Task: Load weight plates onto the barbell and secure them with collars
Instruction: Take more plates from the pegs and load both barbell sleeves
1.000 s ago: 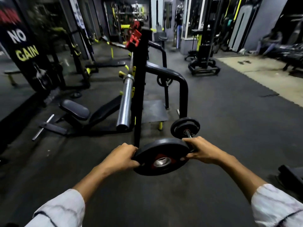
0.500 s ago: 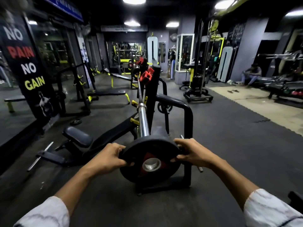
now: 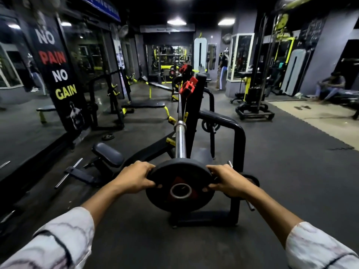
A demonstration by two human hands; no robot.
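My left hand is curled tight on the left rim of the weight plate, thumb over the face. The plate is held upright at chest height, just short of the near end of the barbell sleeve; its steel-lined bore sits lower than the sleeve tip, so nothing is threaded on yet. Plate: matte black rubber, round, red triangle patch around the bore. Sleeve: bare polished chrome cylinder, no plate on it, resting on the black rack upright. My right hand is closed on the right rim likewise. Red plastic collar clipped up on the rack, unused. Judged: loading barely begun; plates and collars all left.
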